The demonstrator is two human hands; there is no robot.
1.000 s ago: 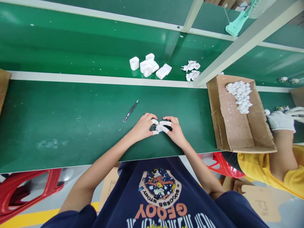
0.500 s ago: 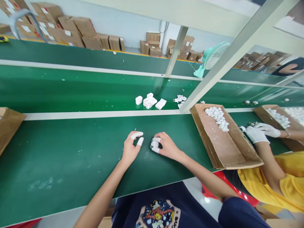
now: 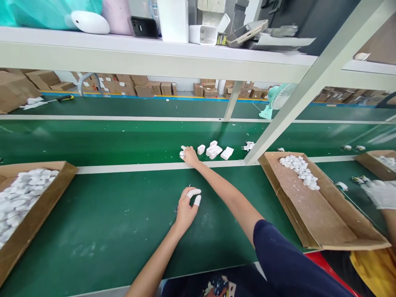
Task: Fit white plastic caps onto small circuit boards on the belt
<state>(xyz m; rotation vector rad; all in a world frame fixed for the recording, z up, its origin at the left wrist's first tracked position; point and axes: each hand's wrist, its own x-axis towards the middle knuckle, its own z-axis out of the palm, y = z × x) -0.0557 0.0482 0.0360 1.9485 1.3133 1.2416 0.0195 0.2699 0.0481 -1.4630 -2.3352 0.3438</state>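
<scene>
My right hand (image 3: 190,156), with white finger cots, reaches over the far green belt. Its closed fingers are at a small white plastic piece (image 3: 181,154), mostly covered by them. Just right of it lie several white plastic housings (image 3: 213,150). My left hand (image 3: 185,206) hovers above the near green table (image 3: 130,214), thumb and forefinger in white cots and held apart. The other fingers curl around a thin metal tool (image 3: 176,209), of which only the ends show.
A cardboard tray (image 3: 334,222) with white parts stands right; another cardboard tray (image 3: 66,173), heaped with white pieces, stands left. A slanted post (image 3: 287,95) rises beside white plug parts (image 3: 248,145). A shelf (image 3: 148,57) crosses above. A co-worker's gloved hand (image 3: 379,194) is far right.
My right hand has moved from the near table forward to the far belt with the white piece. My left hand stays over the near table. The view has tilted up and turned left.
</scene>
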